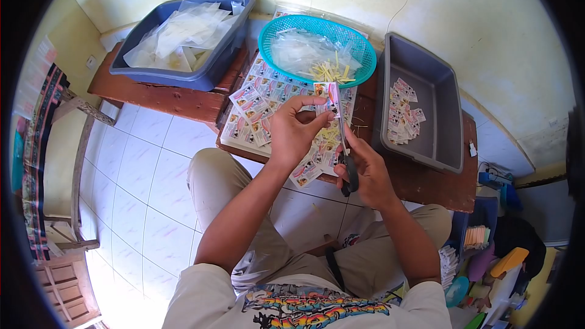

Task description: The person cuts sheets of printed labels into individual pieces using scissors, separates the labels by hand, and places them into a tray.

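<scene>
Pinched between the thumb and fingers of my left hand [300, 129] is a strip of printed labels [327, 94]. My right hand [367, 173] is closed round the black handles of a pair of scissors [348, 173]. The scissor blades point up and lie along the right edge of the label strip. Below both hands, printed label sheets [280, 88] and loose cut pieces cover a stack on the wooden bench. Right behind the strip, a teal basket [266, 45] holds clear plastic bags [304, 49] and thin yellowish strips [332, 72].
A blue-grey tub [204, 80] with translucent sheets [189, 30] stands at the left on the wooden bench [183, 94]. At the right, a grey tray [436, 85] holds cut labels [403, 113]. A wall rises behind; my legs are crossed below the bench.
</scene>
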